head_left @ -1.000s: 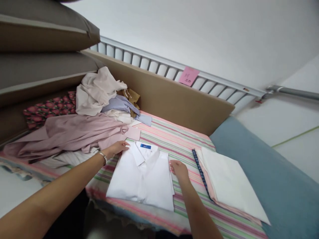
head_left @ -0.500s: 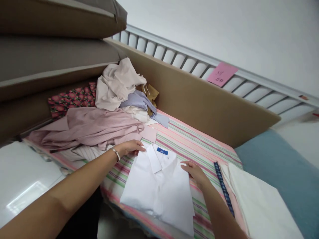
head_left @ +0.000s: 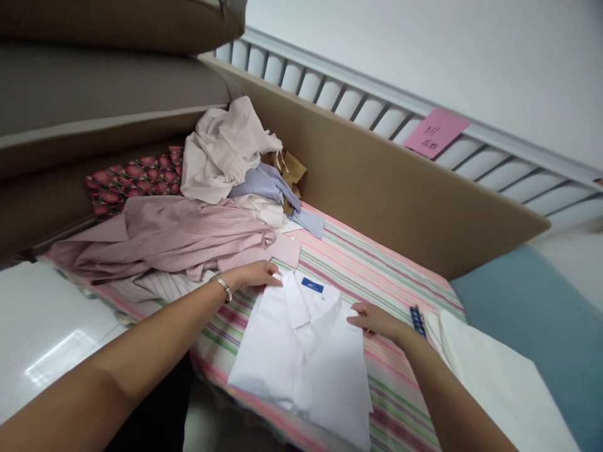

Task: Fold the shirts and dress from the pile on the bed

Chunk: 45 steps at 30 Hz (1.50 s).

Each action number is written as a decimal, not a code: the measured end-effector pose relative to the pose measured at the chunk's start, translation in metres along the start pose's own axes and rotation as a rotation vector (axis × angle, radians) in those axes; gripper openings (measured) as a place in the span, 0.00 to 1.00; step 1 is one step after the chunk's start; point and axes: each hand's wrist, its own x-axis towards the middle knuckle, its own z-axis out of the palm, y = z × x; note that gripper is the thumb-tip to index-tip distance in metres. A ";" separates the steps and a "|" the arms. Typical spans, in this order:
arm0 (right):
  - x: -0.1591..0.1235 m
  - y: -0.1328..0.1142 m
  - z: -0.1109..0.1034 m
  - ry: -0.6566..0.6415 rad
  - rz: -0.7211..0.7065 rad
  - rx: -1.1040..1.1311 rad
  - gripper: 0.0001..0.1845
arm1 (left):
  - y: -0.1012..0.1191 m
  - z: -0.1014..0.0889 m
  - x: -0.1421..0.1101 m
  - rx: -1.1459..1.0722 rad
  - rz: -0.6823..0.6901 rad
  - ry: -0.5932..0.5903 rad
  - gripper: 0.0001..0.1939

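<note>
A folded white shirt (head_left: 301, 364), collar at the far end and a blue label inside it, lies face up on the striped cloth (head_left: 348, 251). My left hand (head_left: 258, 274) pinches the shirt's left shoulder beside the collar; a silver band circles that wrist. At the opposite shoulder, my right hand (head_left: 374, 319) has its thumb and fingers closed on the shirt's edge. The fingertips of both hands are partly hidden.
Beyond my left hand lie a crumpled pink garment (head_left: 188, 235), a cream garment (head_left: 221, 154) and a red floral cloth (head_left: 136, 182). On the right are folded white fabric (head_left: 494, 370) and a blue-green cushion (head_left: 522, 301). A brown board (head_left: 372, 169) stands behind.
My right hand has come in onto the shirt's right shoulder and its fingers have closed there. The left hand keeps its pinch. The view has shifted slightly.
</note>
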 end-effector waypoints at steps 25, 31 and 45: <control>0.014 0.000 0.017 0.175 0.099 -0.251 0.19 | -0.002 0.002 0.008 0.197 0.026 0.148 0.10; 0.017 0.001 0.021 0.215 0.136 -0.232 0.18 | -0.001 0.004 0.011 0.364 0.081 0.278 0.10; -0.018 -0.010 0.147 0.888 -0.125 -0.219 0.31 | -0.027 0.081 -0.035 1.105 0.425 0.410 0.24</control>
